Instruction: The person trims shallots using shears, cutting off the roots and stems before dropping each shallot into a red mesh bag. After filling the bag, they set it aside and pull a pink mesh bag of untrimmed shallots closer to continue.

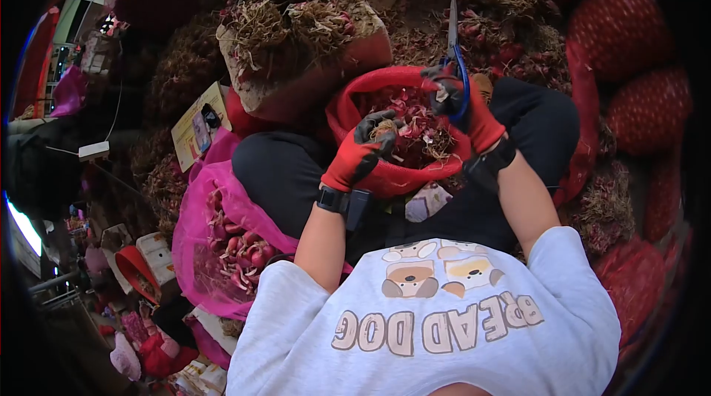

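Both hands wear red gloves with dark grey fingers. My left hand [364, 146] is over the near left part of a red mesh bag [396, 183], its fingers curled round a small shallot with dry roots [384, 128]. At the bag's right rim, my right hand [461, 103] is wrapped round blue-handled scissors [464, 74], whose blades point away from me. Red shallots and trimmings [415, 111] lie inside the bag, between the hands. The bag stands between my legs.
A foam box [326, 74] heaped with rooted shallots [285, 18] stands beyond the bag. To the left is a pink mesh bag [196, 248] of shallots. Full red mesh sacks [622, 26] line the right. A cardboard piece [185, 137] lies left of the box.
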A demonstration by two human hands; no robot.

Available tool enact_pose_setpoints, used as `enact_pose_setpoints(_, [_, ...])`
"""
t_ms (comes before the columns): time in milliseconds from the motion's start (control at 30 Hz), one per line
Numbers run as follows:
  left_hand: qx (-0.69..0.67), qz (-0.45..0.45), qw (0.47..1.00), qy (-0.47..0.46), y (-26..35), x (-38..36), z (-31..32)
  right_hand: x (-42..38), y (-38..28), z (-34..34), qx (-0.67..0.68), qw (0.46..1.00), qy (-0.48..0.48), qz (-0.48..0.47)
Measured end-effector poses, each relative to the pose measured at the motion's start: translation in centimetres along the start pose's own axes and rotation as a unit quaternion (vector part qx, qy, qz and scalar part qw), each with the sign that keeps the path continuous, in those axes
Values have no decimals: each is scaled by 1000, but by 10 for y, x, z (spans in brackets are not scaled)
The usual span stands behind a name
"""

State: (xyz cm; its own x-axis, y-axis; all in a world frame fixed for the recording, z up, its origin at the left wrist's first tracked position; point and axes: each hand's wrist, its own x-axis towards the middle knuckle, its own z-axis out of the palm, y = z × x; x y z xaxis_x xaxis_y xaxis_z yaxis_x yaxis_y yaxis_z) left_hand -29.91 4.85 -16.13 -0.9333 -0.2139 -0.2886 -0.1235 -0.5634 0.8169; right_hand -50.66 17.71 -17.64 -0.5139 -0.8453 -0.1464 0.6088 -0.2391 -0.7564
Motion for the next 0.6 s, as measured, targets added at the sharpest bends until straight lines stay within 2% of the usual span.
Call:
enact_pose_setpoints(67, [-5,34,999,11,-12,6,-8,-3,-18,-2,-129,989,11,71])
enact_pose_setpoints(100, [82,72,993,39,-9,5,-5,-2,-9,7,-224,974,-28,19])
enact_pose_setpoints(167, [250,152,952,92,-2,7,6,-4,24,-1,-377,926,-16,-21])
enact_pose_setpoints(200, [218,148,960,95,-5,9,4,-8,37,0,-449,893,-12,-38])
enact_pose_setpoints(300, [128,128,978,99,-23,11,-5,-16,41,30,-452,889,-59,-48])
enact_pose_setpoints(367, [338,172,917,121,-36,13,-5,-20,38,39,-514,847,-59,-123])
enact_pose_setpoints(400, [436,190,870,129,-37,12,-3,-19,41,37,-474,873,-53,-98])
enact_pose_setpoints(433, [461,178,860,126,-36,11,-1,-17,46,34,-432,898,-48,-72])
enact_pose_setpoints(467, [421,190,879,122,-37,12,-1,-14,48,31,-390,919,-43,-47])
enact_pose_setpoints(567, [260,203,937,113,-36,13,5,-9,33,28,-226,965,-19,133])
enact_pose_setpoints(600, [181,192,958,110,-31,13,11,-8,33,26,-212,969,-21,129])
